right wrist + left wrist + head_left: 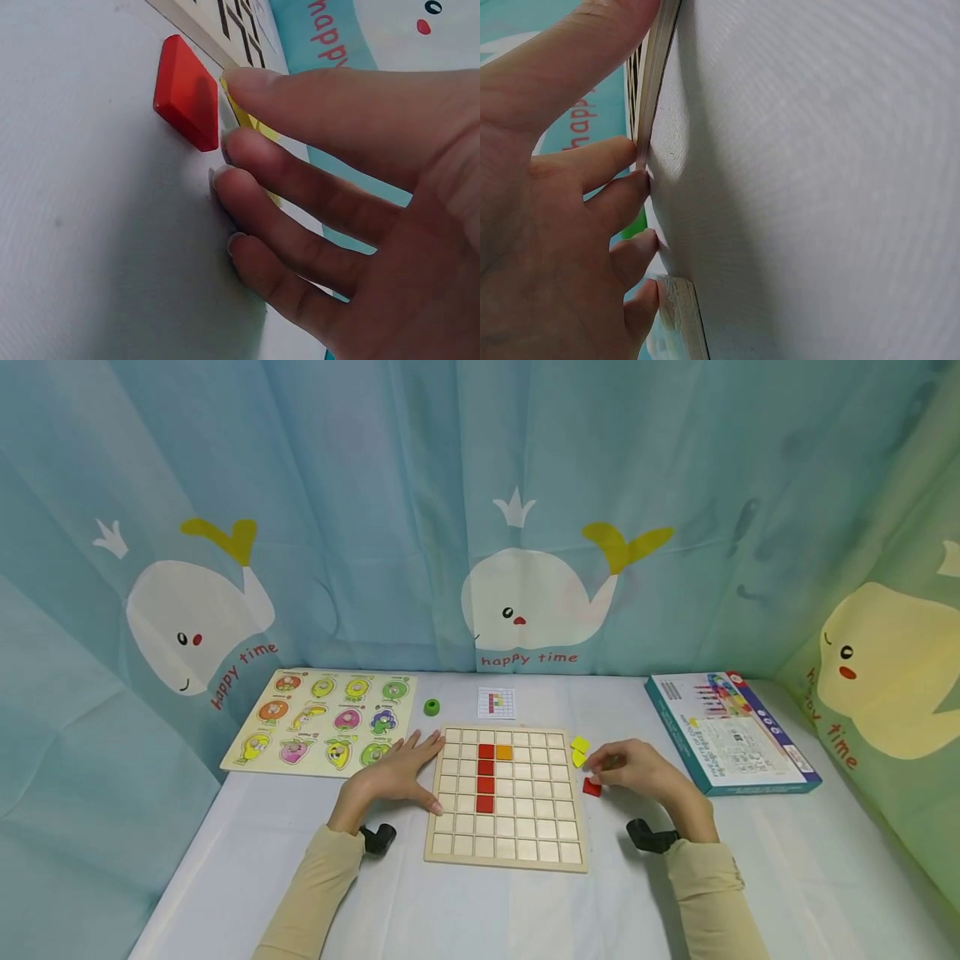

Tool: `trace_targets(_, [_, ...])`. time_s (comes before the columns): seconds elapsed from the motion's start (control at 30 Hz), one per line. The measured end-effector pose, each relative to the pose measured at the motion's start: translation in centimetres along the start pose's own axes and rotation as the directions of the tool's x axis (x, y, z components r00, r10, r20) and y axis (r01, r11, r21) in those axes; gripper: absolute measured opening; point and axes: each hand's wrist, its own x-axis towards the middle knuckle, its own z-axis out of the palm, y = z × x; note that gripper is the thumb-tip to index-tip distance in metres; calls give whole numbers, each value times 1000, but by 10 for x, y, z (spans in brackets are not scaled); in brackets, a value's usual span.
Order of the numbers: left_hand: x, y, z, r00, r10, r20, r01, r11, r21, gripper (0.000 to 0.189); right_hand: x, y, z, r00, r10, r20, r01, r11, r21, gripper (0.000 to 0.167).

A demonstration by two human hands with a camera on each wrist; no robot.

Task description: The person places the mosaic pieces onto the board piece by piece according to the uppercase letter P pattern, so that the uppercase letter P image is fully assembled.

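Observation:
A wooden grid board [504, 862] lies in front of me with several red square tiles [486, 768] in one column and an orange tile [504, 752] beside the top one. My left hand [397, 772] rests spread at the board's left edge, its thumb and fingertips touching the rim [654, 82]. To the right of the board, my right hand [637, 770] hovers low with bent fingers, nothing visible between them. A loose red tile [185, 94] lies just off its thumb tip. Yellow tiles [580, 745] lie by the fingertips, partly hidden behind them in the right wrist view.
Behind the board lies a small printed grid card [497, 703], with a green ring-shaped piece [431, 707] to its left. A fruit puzzle board [309, 747] takes up the back left. At the right rests a flat teal box [727, 743]. A whale-print curtain [360, 610] hangs behind.

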Motion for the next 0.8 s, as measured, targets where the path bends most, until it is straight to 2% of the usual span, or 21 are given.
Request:
trace_targets(0.47, [1,-1,1,1000,1,-2,-1,1000,2,116,1,-2,4,999,-45,2,45,998,-45,20])
trace_targets(0.8, [0,0,0,1000,-1,-7,1,1000,-1,116,0,-9,6,1000,-25,11,26,996,-82,19])
